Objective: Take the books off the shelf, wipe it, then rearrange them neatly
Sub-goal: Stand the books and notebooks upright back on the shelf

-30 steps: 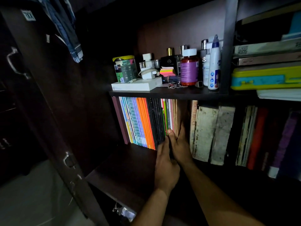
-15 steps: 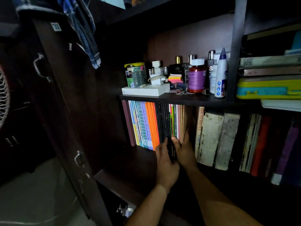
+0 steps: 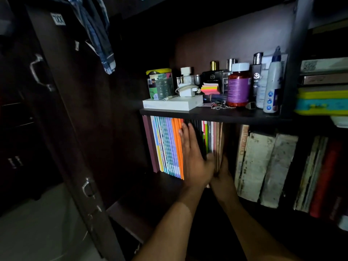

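Note:
A row of thin colourful books [image 3: 169, 146] stands upright on the dark lower shelf [image 3: 150, 193], with black, green and brown spines to their right. My left hand [image 3: 194, 159] lies flat with straight fingers against the black and orange spines. My right hand [image 3: 223, 172] reaches in beside the brown books [image 3: 218, 142]; its fingers are hidden behind them and the left hand. Thicker worn pale books [image 3: 263, 166] lean further right.
The upper shelf [image 3: 216, 114] carries a white box [image 3: 173, 104], a tin, a charger, sticky notes, bottles and an orange jar [image 3: 239, 85]. An open dark cupboard door [image 3: 75, 129] stands at left, with cloth hanging above. Stacked books and a yellow case [image 3: 322, 100] sit at right.
My left hand has risen from the books' lower edge and flattened against the spines. The right hand has stayed low by the brown books. The camera has moved closer.

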